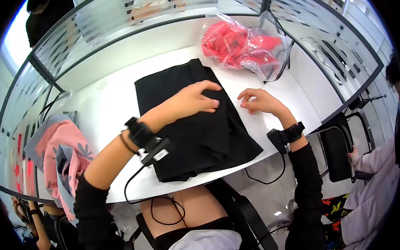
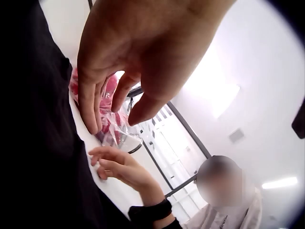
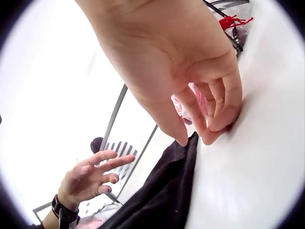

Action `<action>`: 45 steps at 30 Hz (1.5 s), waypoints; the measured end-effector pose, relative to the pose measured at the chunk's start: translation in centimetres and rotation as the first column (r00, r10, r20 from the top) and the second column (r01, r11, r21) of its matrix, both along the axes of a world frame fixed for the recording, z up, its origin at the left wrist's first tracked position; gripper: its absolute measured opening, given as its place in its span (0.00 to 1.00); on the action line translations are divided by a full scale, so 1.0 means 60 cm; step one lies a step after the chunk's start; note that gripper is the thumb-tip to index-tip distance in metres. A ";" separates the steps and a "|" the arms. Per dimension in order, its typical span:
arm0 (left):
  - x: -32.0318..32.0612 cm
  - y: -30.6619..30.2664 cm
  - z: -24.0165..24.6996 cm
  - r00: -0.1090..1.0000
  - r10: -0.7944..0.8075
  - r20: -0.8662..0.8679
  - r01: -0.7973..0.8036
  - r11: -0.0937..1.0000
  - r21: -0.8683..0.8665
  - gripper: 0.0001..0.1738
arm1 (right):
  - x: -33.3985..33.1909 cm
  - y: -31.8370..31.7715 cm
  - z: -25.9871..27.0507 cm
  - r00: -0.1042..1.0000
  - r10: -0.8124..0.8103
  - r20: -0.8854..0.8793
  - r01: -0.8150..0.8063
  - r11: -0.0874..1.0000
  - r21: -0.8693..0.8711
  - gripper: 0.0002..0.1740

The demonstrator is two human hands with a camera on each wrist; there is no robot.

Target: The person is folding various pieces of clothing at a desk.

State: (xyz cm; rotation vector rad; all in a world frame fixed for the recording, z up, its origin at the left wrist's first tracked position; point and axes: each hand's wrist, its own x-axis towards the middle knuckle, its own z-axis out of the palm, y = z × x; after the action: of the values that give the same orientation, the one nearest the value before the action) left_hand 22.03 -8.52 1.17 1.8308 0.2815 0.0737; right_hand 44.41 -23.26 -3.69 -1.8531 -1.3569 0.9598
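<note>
**Inspection Note: White Table and Its Load**

The carrying surface was a white table (image 1: 107, 107) with a rounded near edge. A folded black garment (image 1: 195, 133) lay flat near the middle, its near end reaching that edge and its far end pointing towards the back. A clear plastic bag (image 1: 243, 44) of red and pink items rested at the far right corner, apart from the black garment. A pink and grey garment (image 1: 62, 150) with a flower print lay bunched at the left end, partly over the edge and well apart from the other two. The curled fingertips of the right hand (image 1: 259, 102) touched the bare top just beside the black garment's right side.
</note>
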 end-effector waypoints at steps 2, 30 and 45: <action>-0.028 0.015 -0.009 0.999 0.043 0.030 -0.046 0.993 0.106 0.24 | -0.003 -0.003 0.004 0.999 -0.042 0.021 0.041 0.999 0.021 0.13; -0.102 0.274 -0.131 0.795 0.439 0.419 -0.571 0.774 0.274 0.07 | -0.064 0.006 0.034 0.985 -0.150 -0.080 0.150 0.989 -0.009 0.14; -0.229 0.299 -0.125 0.860 0.503 0.085 -0.435 0.636 0.637 0.16 | -0.007 0.076 0.002 0.713 -0.169 0.680 -0.160 0.906 0.393 0.08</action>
State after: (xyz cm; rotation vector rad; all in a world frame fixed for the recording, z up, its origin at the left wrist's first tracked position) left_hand 8.26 9.44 -6.33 2.4007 0.9055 0.5044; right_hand 43.99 -18.72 -3.56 -1.9214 -1.8092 -0.1398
